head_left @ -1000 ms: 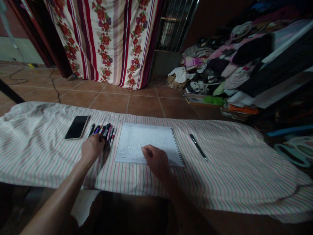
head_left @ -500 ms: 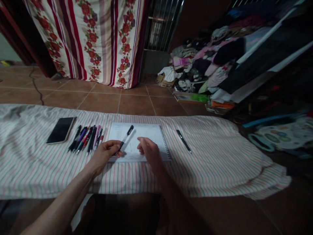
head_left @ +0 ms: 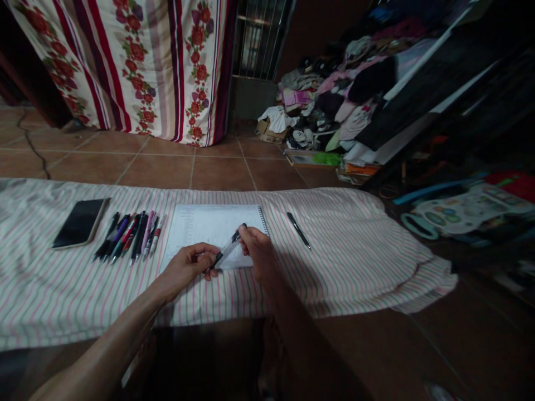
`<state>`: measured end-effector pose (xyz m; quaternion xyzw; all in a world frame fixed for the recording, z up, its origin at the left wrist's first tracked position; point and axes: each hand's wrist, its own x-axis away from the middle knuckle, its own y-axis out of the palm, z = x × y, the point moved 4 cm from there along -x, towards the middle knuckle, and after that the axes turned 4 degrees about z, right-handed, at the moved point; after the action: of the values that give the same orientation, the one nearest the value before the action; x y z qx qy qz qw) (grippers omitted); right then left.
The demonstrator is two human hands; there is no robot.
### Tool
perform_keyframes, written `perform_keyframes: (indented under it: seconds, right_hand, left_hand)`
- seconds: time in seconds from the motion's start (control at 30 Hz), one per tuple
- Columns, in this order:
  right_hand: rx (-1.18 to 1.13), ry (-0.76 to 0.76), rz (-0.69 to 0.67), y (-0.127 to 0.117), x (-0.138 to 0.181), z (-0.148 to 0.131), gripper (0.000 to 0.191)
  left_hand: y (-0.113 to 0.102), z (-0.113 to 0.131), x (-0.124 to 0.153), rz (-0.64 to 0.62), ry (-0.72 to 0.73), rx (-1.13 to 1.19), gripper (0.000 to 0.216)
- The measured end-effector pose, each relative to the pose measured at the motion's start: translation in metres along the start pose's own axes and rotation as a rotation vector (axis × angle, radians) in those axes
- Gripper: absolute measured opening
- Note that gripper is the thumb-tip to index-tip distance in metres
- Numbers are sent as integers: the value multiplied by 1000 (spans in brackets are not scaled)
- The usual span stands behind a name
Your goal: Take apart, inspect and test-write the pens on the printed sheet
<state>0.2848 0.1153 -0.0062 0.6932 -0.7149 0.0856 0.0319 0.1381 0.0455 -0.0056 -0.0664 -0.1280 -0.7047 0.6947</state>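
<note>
A pen [head_left: 228, 249] with a clear barrel and dark ends is held slantwise above the notebook. My left hand [head_left: 193, 262] is closed on its lower dark end. The thumb and fingers of my right hand [head_left: 257, 245] pinch its upper black end. Beneath both hands lies an open spiral notebook [head_left: 204, 223], its wire binding along the right edge and faint writing on the page. To the right of the notebook a single black pen [head_left: 298, 230] rests on the striped cloth. Left of the notebook, several pens [head_left: 129, 236] lie side by side in a bunch.
A smartphone [head_left: 80, 224] lies dark-screened left of the pens. The striped cloth [head_left: 351, 250] covers the low surface. Beyond it are a tiled floor [head_left: 217, 171], a flowered curtain [head_left: 163, 72] and a heap of clothes [head_left: 330, 106]. A colourful plastic item [head_left: 460, 209] stands at the right.
My right hand has come up to the pen and taken hold of its upper end; earlier only my left hand held it. The camera view has shifted slightly to the right.
</note>
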Motion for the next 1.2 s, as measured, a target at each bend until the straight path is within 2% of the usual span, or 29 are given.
perform_keyframes:
  seconds: [0.3,0.5,0.73,0.9,1.03,1.2]
  right_hand:
    - [25,3,-50,-1,0,2,34]
    - [-6,-6,-62,0,-3,4,35]
    - [-83,49,-150,2,2,6,38]
    - [-82,71,-223,3,9,5,40]
    - [-86,65,-260,5,12,5,39]
    - [-144,122,-275,9,16,7,31]
  left_hand:
    - [15,-1,-6,-83,8,-60,30]
    - [20,-2,-9,-94,-45,16,28]
    - [12,4,-17,159,10,189,25]
    - [8,3,-21,274,34,339,24]
    - [2,0,-24,413,72,460,20]
    - [0,-3,-26,436,82,587,13]
